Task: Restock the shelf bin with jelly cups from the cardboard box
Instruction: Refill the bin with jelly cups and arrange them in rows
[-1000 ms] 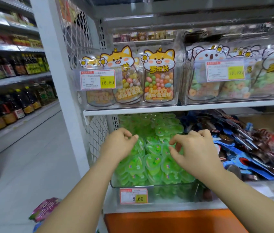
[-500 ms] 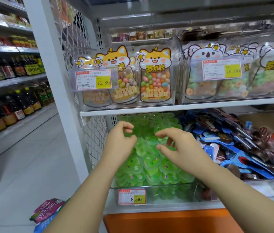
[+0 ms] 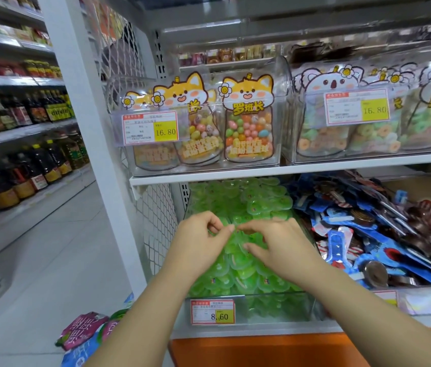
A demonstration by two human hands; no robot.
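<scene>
— Shop shelving [image 3: 82, 128] fills the view, with bottles [image 3: 24, 165] along the aisle on the left. What sits on the lower shelf [image 3: 275, 330]?

— At its left end, a clear bin [image 3: 275, 305] heaped with green jelly cups [image 3: 251, 200]. A price tag [image 3: 213, 311] is on the bin's front wall. To the right lie blue and red packets [image 3: 367, 234], and candy jars [image 3: 246, 128] stand on the shelf above. I can't pick out the cardboard box.

— And the hands?

— Both are over the front half of the heap, with their tips almost meeting. The left hand [image 3: 198, 245] is curled, thumb close to forefinger. Green shows in the gap, but I can't tell whether a cup is pinched there. The right hand [image 3: 285, 250] is loose and bent, gripping nothing.

— How would you do this step well?

— It looks like settling the pile, and the bin seems nearly full. I'd ease the cups toward the back corners with light pressure, since they look soft. Keep the heap below the front wall so nothing slides over the shelf's front edge or into the packets.

— Where are the cups relative to the fingers?

— Directly beneath. The right fingers [image 3: 264, 229] rest on the top cups. The left fingers [image 3: 218, 223] are just above them, near the bin's left wall.
</scene>
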